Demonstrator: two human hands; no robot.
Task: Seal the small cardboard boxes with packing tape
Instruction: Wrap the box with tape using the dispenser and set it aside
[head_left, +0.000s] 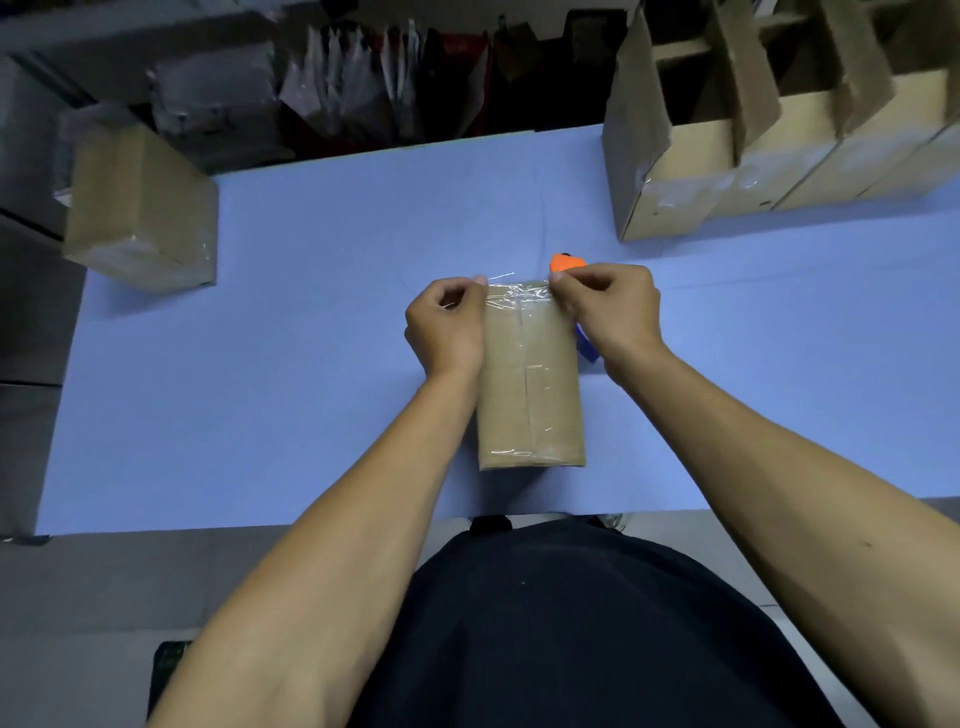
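Progress looks well on for the box (530, 384) in hand, less clear for the whole job. At far left, 1 taped box (140, 213) sits at the edge of the blue table (311, 364), glossy with tape and apparently finished. Mid-table, directly before the person, the box being worked lies flat with its long axis running away from the body, near end toward the table's front edge, far end pointing at the back. Clear tape already shows along its centre seam and across its near end. The left hand (447, 327) is curled at the far-left corner, pinching the end of a tape strip (519, 296) laid across the far end; the right hand (608, 312) is curled at the far-right corner, pinching the strip's other end. Pressing this strip down seems to be what remains here. An orange tool (563, 261) peeks out behind the right hand. At right, several open cartons (727, 156) stand in a row; whether they await sealing I cannot tell.
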